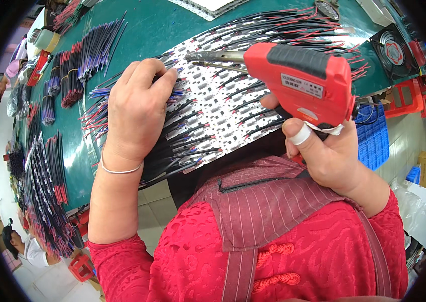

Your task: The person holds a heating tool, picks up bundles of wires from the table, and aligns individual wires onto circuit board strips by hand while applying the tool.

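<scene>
While wrapping the right hand (pixel 326 158) firmly round the handle of a red and black plastic soldering gun (pixel 298 75), right of centre, bends the left hand (pixel 140 103) down at left of centre, fingers curled narrow and thumb close to forefinger; cannot tell whether pinching a wire between them. Points the slim metal barrel (pixel 218 56) of the soldering gun leftward, tip near the left fingertips; cannot tell whether touching anything below. Wears a band of white tape (pixel 301 135) on the right thumb and a thin silver-coloured bangle (pixel 121 171) on the left wrist. Beneath both hands, across the centre of the frame, shows a broad panel of small white circuit boards (pixel 218 108), fringed on both sides with black, red and blue insulated wires (pixel 183 126), over a glossy green tabletop (pixel 145 38). Toward the upper left, shows slim bundles of dark and blue wire (pixel 100 45) on the same tabletop; at lower left, a larger fanned heap of black, white and red wire (pixel 47 201). At upper right, shows a square black fan (pixel 394 48) near a red plastic stool (pixel 405 98), with a blue plastic crate (pixel 374 143) lower down. At lower left, includes a person in a white top (pixel 32 249), well apart from both hands.
</scene>
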The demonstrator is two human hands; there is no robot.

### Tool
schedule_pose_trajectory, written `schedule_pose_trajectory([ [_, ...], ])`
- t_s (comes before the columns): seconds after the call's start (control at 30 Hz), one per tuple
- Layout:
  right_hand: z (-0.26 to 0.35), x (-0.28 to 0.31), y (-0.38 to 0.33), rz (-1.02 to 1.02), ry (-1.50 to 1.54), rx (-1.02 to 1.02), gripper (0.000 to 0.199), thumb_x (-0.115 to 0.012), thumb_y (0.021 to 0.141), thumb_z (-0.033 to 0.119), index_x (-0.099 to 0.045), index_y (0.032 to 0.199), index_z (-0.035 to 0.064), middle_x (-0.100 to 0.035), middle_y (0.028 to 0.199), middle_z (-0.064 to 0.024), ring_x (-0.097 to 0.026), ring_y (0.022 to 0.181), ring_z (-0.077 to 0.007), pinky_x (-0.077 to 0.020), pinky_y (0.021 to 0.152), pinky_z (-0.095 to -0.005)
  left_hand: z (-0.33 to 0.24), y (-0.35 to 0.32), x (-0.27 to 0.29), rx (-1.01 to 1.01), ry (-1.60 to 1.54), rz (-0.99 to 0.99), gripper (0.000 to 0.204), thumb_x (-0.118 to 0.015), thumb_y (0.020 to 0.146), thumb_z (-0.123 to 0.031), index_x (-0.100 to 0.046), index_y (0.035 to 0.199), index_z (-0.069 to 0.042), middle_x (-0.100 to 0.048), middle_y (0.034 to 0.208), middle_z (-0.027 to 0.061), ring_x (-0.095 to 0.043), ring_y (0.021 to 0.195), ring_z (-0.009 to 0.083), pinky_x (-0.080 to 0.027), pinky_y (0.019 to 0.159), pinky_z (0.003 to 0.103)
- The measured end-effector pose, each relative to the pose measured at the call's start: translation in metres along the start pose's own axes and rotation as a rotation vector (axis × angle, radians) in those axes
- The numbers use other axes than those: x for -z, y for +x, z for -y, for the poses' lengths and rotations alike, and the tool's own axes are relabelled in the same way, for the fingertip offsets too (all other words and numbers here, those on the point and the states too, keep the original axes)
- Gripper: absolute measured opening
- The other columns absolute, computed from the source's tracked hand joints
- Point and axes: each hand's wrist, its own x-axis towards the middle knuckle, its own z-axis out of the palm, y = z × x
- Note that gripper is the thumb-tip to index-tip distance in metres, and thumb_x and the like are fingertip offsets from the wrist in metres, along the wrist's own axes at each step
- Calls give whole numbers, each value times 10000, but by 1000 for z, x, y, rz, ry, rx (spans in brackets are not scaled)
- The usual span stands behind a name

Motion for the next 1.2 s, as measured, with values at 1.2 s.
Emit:
schedule_pose_trajectory([
  [1.2, -3, -8, 10, 41, -209, -24, 327, -719, 862, 17, -614, 1171, -1, -711, 953, -62, -659, 860, -125, -513, 764, -263, -2, 3, 0, -21, 85, 30, 196, -640, 683, 25, -676, 869, -25, -594, 878, 72, -608, 811, 249, -515, 689, 353],
])
